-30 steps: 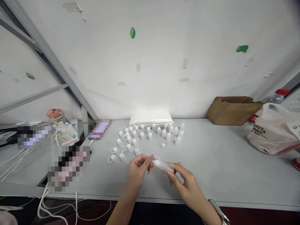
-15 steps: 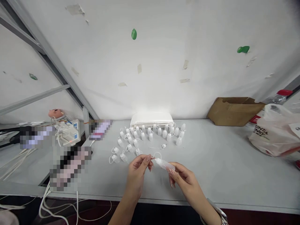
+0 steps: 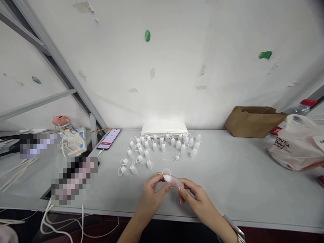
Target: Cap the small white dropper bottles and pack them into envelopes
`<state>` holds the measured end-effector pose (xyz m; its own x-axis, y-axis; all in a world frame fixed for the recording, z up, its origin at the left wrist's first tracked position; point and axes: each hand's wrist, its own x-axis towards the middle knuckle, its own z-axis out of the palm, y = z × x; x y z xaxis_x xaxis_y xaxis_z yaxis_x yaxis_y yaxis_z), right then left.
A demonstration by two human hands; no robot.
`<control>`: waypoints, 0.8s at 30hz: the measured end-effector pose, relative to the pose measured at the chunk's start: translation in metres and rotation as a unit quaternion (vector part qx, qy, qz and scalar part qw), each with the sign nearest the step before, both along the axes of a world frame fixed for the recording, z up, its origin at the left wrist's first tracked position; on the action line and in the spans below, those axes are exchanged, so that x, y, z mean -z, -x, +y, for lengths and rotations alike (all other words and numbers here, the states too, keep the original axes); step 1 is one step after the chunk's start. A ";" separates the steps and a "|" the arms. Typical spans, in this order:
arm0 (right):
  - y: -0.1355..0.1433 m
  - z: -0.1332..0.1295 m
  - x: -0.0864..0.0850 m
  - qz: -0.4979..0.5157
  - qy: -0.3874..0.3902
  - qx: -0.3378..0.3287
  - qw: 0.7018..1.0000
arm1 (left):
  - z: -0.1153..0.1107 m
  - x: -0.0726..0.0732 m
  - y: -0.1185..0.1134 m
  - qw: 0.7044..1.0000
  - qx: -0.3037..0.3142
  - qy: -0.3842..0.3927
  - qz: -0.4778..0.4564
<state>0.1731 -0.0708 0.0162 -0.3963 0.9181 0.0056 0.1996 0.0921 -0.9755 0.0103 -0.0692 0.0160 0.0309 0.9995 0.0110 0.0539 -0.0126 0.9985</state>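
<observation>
Between my two hands is a small translucent squeeze bottle (image 3: 176, 182), tilted with its white capped tip to the left and a thin strap looping above the cap. My right hand (image 3: 193, 195) grips the bottle's base end, fingers closed. My left hand (image 3: 155, 189) is closed round the bottle near its neck, the thumb pressed on its side. Beyond them, several similar bottles (image 3: 163, 147) stand or lie in a loose group on the grey table (image 3: 227, 182). A loose cap with a strap (image 3: 176, 158) lies just past my hands.
A white stack of flat bags or sheets (image 3: 164, 127) lies against the wall. To the right are a brown cardboard box (image 3: 255, 121) and a white plastic bag (image 3: 293, 145). A phone (image 3: 109, 139), a power strip (image 3: 77, 143) and cables occupy the left side.
My left hand has shifted from the bottle's tip onto its body near the neck. The bottle has moved slightly left and nearer to me.
</observation>
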 end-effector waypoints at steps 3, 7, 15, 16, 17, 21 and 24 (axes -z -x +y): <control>0.000 0.001 0.004 -0.063 -0.011 -0.021 0.998 | -0.004 0.003 0.018 0.993 -0.042 -0.022 0.104; -0.012 0.010 0.009 -0.107 -0.015 0.004 0.994 | -0.006 0.015 0.049 0.947 -0.187 -0.080 0.248; -0.051 0.044 -0.010 -0.181 -0.071 0.155 0.969 | 0.002 0.039 0.065 0.866 -0.250 -0.138 0.410; -0.056 0.049 -0.010 -0.182 -0.076 0.171 0.965 | 0.003 0.040 0.065 0.864 -0.254 -0.142 0.412; -0.062 0.055 -0.009 -0.182 -0.082 0.190 0.961 | 0.002 0.040 0.064 0.862 -0.258 -0.147 0.411; -0.091 0.095 -0.001 -0.182 -0.115 0.286 0.934 | -0.009 0.032 0.067 0.854 -0.271 -0.163 0.413; -0.110 0.134 0.007 -0.189 -0.117 0.322 0.920 | -0.025 0.011 0.068 0.844 -0.275 -0.225 0.402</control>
<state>0.2826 0.0628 0.0095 0.2160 0.9543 0.2067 0.6075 0.0343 -0.7935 -0.0573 -0.0940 0.0049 -0.2569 0.7655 0.5900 0.8333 -0.1337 0.5363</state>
